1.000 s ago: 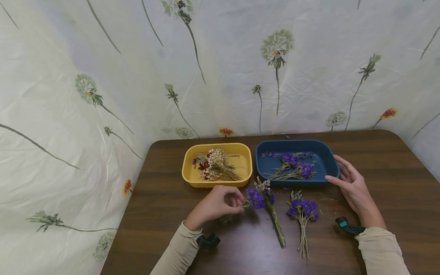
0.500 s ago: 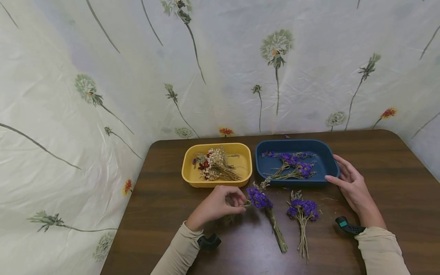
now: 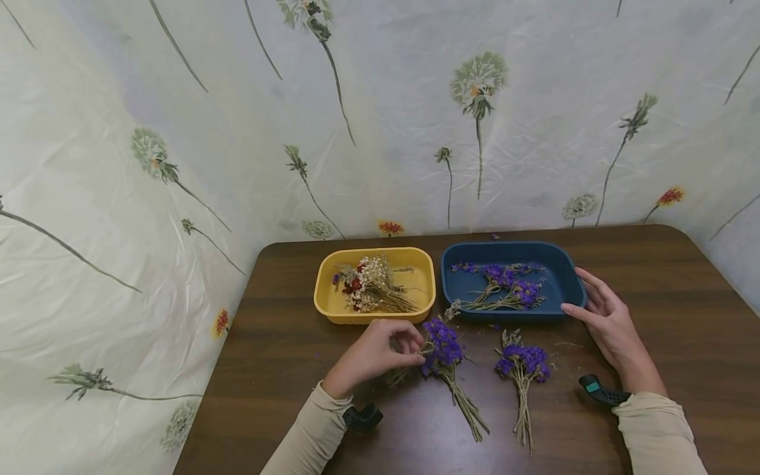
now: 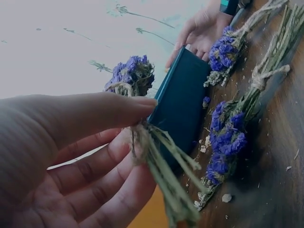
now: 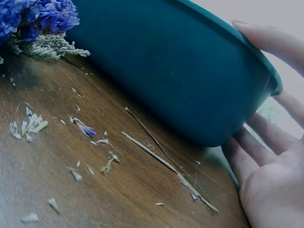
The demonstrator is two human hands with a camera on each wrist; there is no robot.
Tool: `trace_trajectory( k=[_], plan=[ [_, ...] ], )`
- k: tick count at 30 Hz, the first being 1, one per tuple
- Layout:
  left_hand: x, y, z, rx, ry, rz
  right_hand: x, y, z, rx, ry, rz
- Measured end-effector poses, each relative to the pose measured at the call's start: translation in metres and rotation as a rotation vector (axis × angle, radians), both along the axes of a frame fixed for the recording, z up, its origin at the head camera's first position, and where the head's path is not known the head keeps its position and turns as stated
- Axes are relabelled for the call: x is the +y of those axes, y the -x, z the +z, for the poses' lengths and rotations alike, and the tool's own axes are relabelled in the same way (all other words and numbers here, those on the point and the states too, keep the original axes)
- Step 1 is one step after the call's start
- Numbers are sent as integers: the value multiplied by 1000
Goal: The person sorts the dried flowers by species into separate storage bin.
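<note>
My left hand pinches a small bunch of dried purple flowers by its twine-tied stems, seen close in the left wrist view. In the head view this bunch overlaps a tied purple bunch on the table, so where one ends is hard to tell. Another purple bunch lies to its right with stems toward me. My right hand holds the right end of a blue tray, with its thumb at the near corner. Inside the tray lie purple flower bunches.
A yellow tray stands left of the blue one and holds a dried bunch of white and red flowers. Thin stem bits and petal crumbs litter the brown table. A floral-print curtain hangs behind.
Beside my left fingertips, the purple flower heads have shifted and spread fuller, and the stems below them sit lower and fan out. My right hand and both trays keep their places.
</note>
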State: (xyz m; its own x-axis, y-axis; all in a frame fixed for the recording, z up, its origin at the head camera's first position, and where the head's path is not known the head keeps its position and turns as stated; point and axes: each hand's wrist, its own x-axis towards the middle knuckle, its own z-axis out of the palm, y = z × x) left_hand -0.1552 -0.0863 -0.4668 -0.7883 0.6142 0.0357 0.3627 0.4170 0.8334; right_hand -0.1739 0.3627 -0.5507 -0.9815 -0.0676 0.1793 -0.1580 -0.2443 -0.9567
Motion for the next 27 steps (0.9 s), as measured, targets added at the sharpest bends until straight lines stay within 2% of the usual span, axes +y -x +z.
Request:
trace_trajectory(
  k=[6,13,21,27],
  plan=[
    [3,3,-2,29,34,25,0,0,0,3,0,-5],
    [15,11,5,27,50,57,0,0,0,4,-2,-6],
    [33,28,11,51,77,80,-1,-1,0,8,-6,-3],
    [46,43,14,101,131,99,-1,-1,1,11,-9,-2]
  ],
)
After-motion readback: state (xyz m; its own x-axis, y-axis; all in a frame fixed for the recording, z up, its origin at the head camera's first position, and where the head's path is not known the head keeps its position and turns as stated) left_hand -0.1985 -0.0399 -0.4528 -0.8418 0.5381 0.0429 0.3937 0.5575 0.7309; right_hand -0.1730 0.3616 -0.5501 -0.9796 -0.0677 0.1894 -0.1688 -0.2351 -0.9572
